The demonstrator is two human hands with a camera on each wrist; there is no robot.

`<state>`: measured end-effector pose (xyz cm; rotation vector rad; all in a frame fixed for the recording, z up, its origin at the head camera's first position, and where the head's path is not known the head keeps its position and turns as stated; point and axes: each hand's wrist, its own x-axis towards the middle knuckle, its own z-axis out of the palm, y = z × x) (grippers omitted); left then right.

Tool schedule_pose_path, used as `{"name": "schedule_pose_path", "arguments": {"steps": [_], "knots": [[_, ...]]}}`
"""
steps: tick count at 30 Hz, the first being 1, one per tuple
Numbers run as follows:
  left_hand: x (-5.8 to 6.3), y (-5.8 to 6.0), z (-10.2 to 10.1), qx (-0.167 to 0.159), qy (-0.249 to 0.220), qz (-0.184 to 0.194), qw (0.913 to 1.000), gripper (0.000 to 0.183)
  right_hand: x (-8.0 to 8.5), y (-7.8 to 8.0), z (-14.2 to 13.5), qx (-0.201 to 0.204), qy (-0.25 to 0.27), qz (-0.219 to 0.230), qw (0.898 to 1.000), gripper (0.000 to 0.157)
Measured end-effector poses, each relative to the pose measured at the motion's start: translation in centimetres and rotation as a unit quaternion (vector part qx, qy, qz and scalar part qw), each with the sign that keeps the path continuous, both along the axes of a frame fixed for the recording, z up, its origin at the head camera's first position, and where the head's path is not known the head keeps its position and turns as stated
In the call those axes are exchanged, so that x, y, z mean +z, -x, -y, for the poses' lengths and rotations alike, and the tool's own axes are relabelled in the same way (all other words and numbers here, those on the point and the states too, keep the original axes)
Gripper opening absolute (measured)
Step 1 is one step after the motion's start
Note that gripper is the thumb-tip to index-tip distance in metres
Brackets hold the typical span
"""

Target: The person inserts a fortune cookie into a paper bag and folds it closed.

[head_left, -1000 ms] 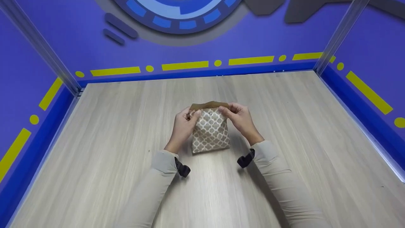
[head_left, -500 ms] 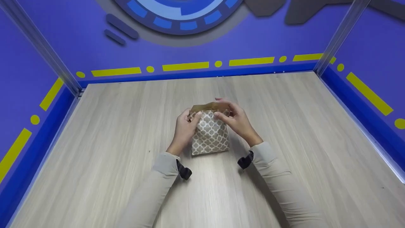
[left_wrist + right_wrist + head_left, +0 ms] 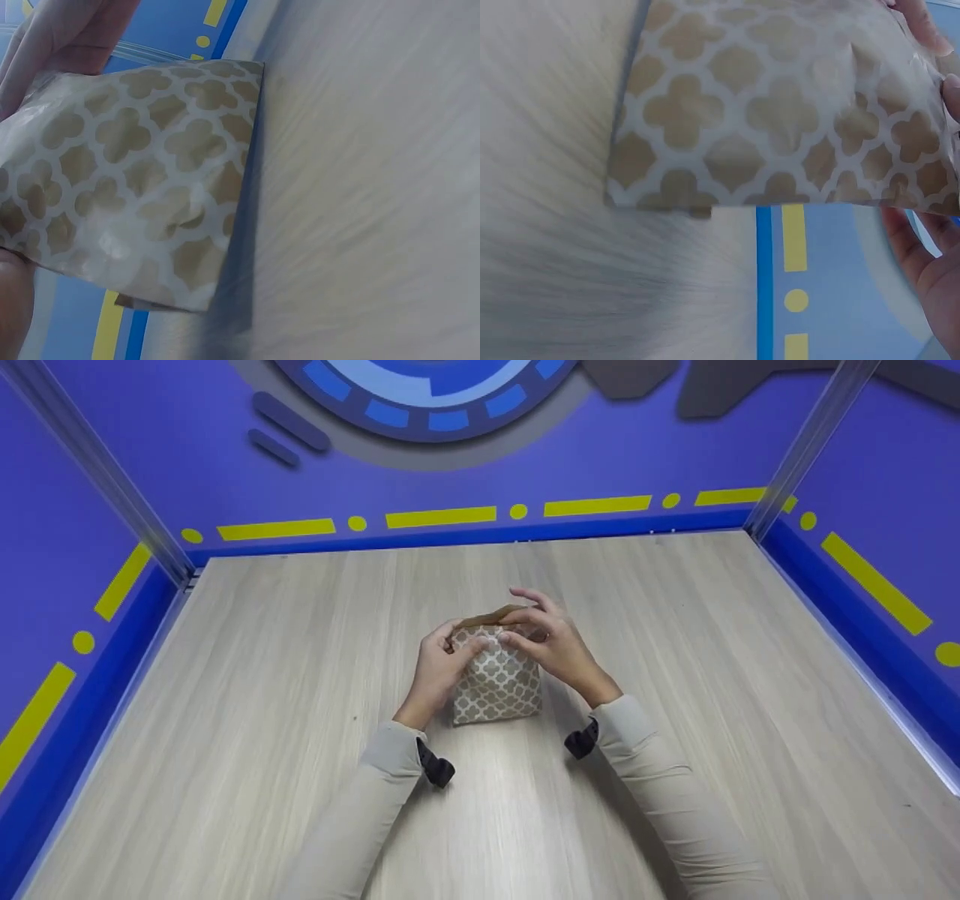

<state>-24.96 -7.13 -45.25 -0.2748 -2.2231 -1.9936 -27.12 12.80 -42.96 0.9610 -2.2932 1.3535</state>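
Observation:
A patterned paper bag (image 3: pixel 496 686), brown with a white lattice of clover shapes, stands on the table between the hands in the head view. My left hand (image 3: pixel 441 666) grips its upper left side, thumb on the front and fingers behind. At the upper right, my right hand (image 3: pixel 561 649) pinches the bag's top, with one finger raised above it. A brown strip of the top edge shows behind the thumbs. Both wrist views show the bag's lower part close up; the bag (image 3: pixel 142 180) looks creased and shiny. Its inside is hidden.
The pale wood-grain tabletop (image 3: pixel 262 697) spreads around the bag. Blue and purple panels (image 3: pixel 420 487) with yellow marks stand behind it and at both sides. Metal posts (image 3: pixel 814 442) rise at the back corners. Black straps with small devices (image 3: pixel 435 765) sit at the wrists.
My right hand has shifted left and inward along the bag's top, and one finger has lifted. The left thumb has slid inward. The bag's top is now drawn lower and more bunched.

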Motion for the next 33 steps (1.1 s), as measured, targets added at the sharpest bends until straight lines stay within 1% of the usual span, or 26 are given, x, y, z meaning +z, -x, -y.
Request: {"name": "schedule_pose_path", "arguments": {"steps": [3, 6, 8, 10, 12, 15, 17, 20, 23, 27, 30, 33], "knots": [[0.0, -0.1, 0.0, 0.008, 0.005, -0.001, 1.0, 0.035, 0.0, 0.0, 0.0, -0.001, -0.003, 0.008, 1.0, 0.017], [0.1, -0.1, -0.2, 0.014, -0.008, 0.013, 0.9998, 0.031, -0.1, -0.1, 0.1, -0.004, 0.001, 0.016, 1.0, 0.013], [0.2, 0.0, -0.4, 0.018, -0.019, 0.024, 0.9994, 0.03, -0.2, -0.1, 0.2, -0.005, 0.009, 0.013, 1.0, 0.011], [0.3, 0.0, -0.5, 0.025, -0.024, 0.034, 0.9988, 0.03, -0.2, -0.3, 0.3, -0.005, 0.02, 0.011, 1.0, 0.013], [0.3, 0.1, -0.6, 0.033, -0.025, 0.037, 0.9985, 0.029, 0.3, -0.8, 0.5, -0.004, 0.036, 0.014, 0.999, 0.017], [0.4, 0.2, -0.7, 0.043, -0.028, 0.038, 0.998, 0.029, 1.2, -1.7, 0.5, -0.005, 0.067, 0.05, 0.996, 0.027], [0.3, 0.2, -0.7, 0.048, -0.03, 0.035, 0.9978, 0.028, 1.8, -2.2, 0.4, -0.004, 0.092, 0.092, 0.991, 0.036], [0.2, 0.3, -0.6, 0.052, -0.037, 0.032, 0.9975, 0.026, 1.7, -1.9, 0.1, -0.002, 0.123, 0.154, 0.98, 0.053], [0.1, 0.3, -0.6, 0.054, -0.046, 0.029, 0.9971, 0.025, 0.5, -0.8, -0.5, 0.007, 0.149, 0.185, 0.971, 0.058], [0.2, 0.2, -0.7, 0.051, -0.06, 0.028, 0.9965, 0.025, -0.8, 0.3, -1.2, 0.003, 0.159, 0.19, 0.969, 0.047], [0.2, 0.3, -0.6, 0.045, -0.06, 0.025, 0.9969, 0.025, -0.6, 0.4, -1.4, -0.002, 0.146, 0.199, 0.969, 0.042], [0.2, 0.4, -0.3, 0.031, -0.059, 0.023, 0.9975, 0.026, -0.5, 0.6, -1.7, 0.007, 0.13, 0.207, 0.97, 0.041]]}}
